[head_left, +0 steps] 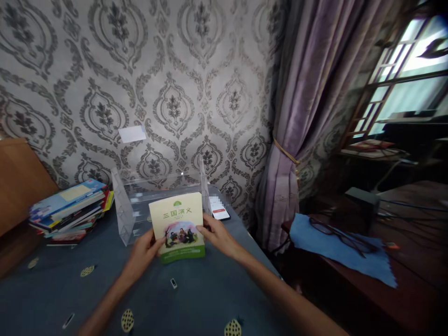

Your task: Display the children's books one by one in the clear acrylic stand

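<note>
Cream above a green band, the illustrated book 三国演义 (180, 217) was held between a person's left hand (143, 249) and right hand (217, 235), each grip clamped on a side edge. Its rectangular cover faced the camera before a clear plastic rack (122, 210) with upright side panels, over a cloth-draped desk (196, 308), blue-grey with yellow pineapple motifs. Glossy stacked books (72, 210) sat at left; a flat smartphone (220, 214) lay just beyond the right hand, and damask-patterned wallpaper (173, 105) rose behind.
</note>
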The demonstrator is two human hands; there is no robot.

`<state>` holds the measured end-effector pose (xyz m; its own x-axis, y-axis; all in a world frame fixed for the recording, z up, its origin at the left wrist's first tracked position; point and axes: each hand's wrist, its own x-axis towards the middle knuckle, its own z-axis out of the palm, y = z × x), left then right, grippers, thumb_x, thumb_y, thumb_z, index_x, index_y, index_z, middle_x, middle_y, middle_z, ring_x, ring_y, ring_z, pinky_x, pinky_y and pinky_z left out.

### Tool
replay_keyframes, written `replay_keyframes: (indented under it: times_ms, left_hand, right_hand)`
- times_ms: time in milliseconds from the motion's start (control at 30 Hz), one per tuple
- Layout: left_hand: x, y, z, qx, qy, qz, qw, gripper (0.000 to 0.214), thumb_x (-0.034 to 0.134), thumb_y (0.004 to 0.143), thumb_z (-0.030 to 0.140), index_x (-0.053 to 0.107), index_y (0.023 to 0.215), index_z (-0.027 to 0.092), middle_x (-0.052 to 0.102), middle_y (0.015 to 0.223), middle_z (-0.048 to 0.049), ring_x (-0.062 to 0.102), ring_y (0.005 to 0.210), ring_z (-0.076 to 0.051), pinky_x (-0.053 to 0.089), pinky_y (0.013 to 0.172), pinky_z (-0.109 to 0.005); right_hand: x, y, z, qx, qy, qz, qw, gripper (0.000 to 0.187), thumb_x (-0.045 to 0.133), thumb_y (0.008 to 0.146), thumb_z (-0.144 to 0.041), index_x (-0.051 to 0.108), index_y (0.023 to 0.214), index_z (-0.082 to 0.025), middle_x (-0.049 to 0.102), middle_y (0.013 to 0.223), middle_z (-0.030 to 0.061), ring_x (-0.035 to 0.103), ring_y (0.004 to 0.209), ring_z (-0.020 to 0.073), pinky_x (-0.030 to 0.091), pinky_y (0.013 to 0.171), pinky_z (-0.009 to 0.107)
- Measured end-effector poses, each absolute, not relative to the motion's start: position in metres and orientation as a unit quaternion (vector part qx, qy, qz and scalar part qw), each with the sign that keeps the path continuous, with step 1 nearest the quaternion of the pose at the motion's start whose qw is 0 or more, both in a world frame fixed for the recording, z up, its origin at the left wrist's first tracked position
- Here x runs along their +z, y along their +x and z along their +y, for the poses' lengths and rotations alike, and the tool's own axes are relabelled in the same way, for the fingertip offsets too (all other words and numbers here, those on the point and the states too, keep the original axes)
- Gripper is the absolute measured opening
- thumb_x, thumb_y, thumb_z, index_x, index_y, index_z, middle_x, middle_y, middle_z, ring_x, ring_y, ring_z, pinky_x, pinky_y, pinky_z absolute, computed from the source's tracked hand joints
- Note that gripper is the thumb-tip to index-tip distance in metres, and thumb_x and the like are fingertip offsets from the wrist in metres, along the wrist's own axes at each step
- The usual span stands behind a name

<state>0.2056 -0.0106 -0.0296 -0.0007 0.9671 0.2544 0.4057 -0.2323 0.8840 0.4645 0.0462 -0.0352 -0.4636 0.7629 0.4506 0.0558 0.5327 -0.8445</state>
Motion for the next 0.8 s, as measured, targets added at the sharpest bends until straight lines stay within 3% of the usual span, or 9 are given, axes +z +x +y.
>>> replay_keyframes:
  times_ms: [133,267,500,800]
  left_hand:
    - [-0.021,0.215,0.005,0.465,0.668,0.542,0.210,0.038,0.062,0.079,0.055,0.072,0.090,0.020,0.073,0.073,-0.0054,0.066,0.063,-0.024,0.052,0.057,-0.031]
    - [-0.012,0.222,0.016,0.448,0.696,0.544,0.134,0.039,0.054,0.083,0.056,0.070,0.082,0.020,0.074,0.074,-0.0074,0.067,0.069,-0.026,0.050,0.064,-0.032]
    - [0.014,0.221,0.030,0.464,0.716,0.504,0.132,0.036,0.056,0.086,0.051,0.072,0.095,0.020,0.075,0.080,-0.0061,0.067,0.068,-0.022,0.049,0.063,-0.029]
    - [0.094,0.223,0.058,0.437,0.749,0.496,-0.052,0.040,0.044,0.091,0.051,0.069,0.095,0.020,0.075,0.084,-0.0103,0.068,0.074,-0.026,0.046,0.066,-0.030]
  right_hand:
    - [-0.037,0.466,0.065,0.294,-0.324,-0.769,0.465,0.019,0.055,0.089,-0.028,0.063,0.103,-0.017,0.071,0.091,0.0076,0.064,0.080,0.0219,0.051,0.068,0.031]
    - [-0.030,0.468,0.076,0.275,-0.342,-0.761,0.477,0.028,0.054,0.086,-0.021,0.062,0.113,-0.018,0.072,0.100,0.0075,0.066,0.088,0.0227,0.052,0.078,0.034]
    - [0.010,0.476,0.084,0.237,-0.318,-0.781,0.482,0.029,0.053,0.086,-0.022,0.063,0.113,-0.018,0.072,0.097,0.0069,0.067,0.086,0.0223,0.053,0.076,0.033]
    - [0.084,0.485,0.122,0.131,-0.263,-0.798,0.526,0.021,0.056,0.087,-0.027,0.062,0.105,-0.018,0.071,0.093,0.0064,0.066,0.086,0.0232,0.054,0.078,0.036]
